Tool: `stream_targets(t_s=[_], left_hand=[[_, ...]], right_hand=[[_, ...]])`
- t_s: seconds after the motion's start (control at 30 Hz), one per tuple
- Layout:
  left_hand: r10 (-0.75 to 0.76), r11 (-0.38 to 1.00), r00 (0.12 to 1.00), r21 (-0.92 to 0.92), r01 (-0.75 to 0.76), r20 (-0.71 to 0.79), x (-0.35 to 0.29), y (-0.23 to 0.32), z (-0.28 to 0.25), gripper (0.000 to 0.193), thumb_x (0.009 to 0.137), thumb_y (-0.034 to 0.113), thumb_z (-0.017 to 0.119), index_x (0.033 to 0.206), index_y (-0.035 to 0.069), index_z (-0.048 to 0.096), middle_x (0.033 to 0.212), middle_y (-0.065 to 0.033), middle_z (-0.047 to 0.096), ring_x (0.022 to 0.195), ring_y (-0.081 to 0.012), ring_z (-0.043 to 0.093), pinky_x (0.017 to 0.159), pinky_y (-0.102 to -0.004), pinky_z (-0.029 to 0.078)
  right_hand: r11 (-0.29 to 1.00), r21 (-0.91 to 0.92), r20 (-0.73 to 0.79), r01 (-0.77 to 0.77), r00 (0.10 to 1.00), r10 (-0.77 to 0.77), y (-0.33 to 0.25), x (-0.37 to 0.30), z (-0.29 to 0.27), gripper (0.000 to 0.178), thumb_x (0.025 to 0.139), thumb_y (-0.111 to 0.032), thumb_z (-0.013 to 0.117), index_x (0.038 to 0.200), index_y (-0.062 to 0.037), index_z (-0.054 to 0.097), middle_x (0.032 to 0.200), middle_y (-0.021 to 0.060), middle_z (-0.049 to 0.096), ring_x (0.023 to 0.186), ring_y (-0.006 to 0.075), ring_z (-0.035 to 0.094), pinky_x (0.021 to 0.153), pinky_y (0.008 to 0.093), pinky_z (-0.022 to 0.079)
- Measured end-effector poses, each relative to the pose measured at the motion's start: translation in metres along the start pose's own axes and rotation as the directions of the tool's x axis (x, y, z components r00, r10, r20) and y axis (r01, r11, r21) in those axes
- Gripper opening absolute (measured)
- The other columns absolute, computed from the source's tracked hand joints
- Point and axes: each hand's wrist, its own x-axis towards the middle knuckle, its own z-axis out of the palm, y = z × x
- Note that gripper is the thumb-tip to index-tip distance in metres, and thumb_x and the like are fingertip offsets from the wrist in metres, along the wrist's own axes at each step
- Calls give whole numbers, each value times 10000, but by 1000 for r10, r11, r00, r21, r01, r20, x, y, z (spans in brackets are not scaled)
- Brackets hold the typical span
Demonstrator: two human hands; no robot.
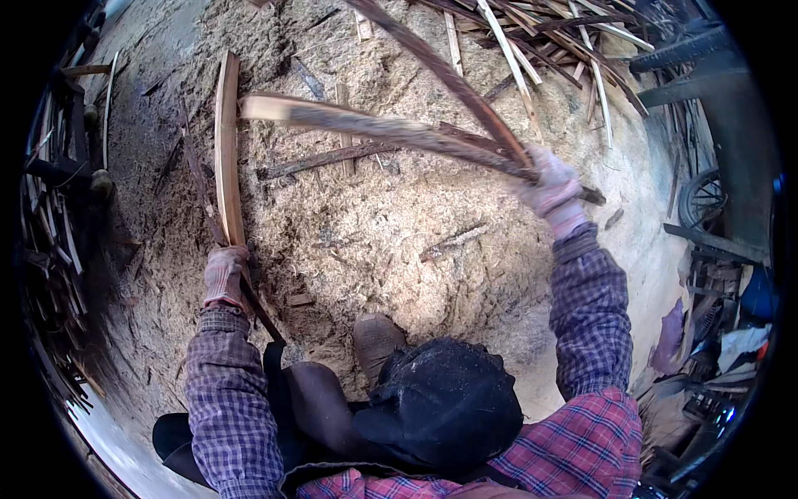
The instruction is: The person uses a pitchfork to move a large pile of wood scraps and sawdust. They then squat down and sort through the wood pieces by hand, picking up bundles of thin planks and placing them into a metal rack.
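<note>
My left hand (224, 273), in a pale work glove, is closed around a long wood strip (227, 141) with a light sawn face, which points away from me. A thinner, dark, bark-edged strip (197, 170) runs beside it into the same grip. At the right, my gloved right hand (550, 190) is closed on the near ends of two long strips. One is a dark brown wood strip (449, 75) reaching to the far edge; the other, a greyish wood strip (374, 129), slants left and is blurred by motion. My fingertips are partly hidden in both hands.
Sawdust covers the ground (366, 216), with loose wood strips (332, 158) lying on it. A heap of strips (565, 41) lies at the far right, and more stacked wood (58, 224) is at the left. A spoked wheel (705, 195) stands at the right.
</note>
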Motion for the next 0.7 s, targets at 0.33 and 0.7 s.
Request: stream_targets(t_s=[0.33,0.7], left_hand=[[-37,934,998,354,52,-50,-9,22,-3,232,805,156,441,799,63,653,797,-77,636,771,-232,606,711,-292,474],[-112,799,994,-594,96,10,-28,44,-3,165,797,167,535,859,33,608,717,-33,595,645,-132,561,575,-239,435]], right_hand=[[706,-611,438,-357,591,678,49,11,21,640,739,-405,614,1286,-183,365,1198,97,513,1065,258,527,881,355,445],[649,-435,333,-623,559,760,38,-154,12,534,718,-424,629,1160,-147,515,1142,92,558,972,230,581,808,335,488]])
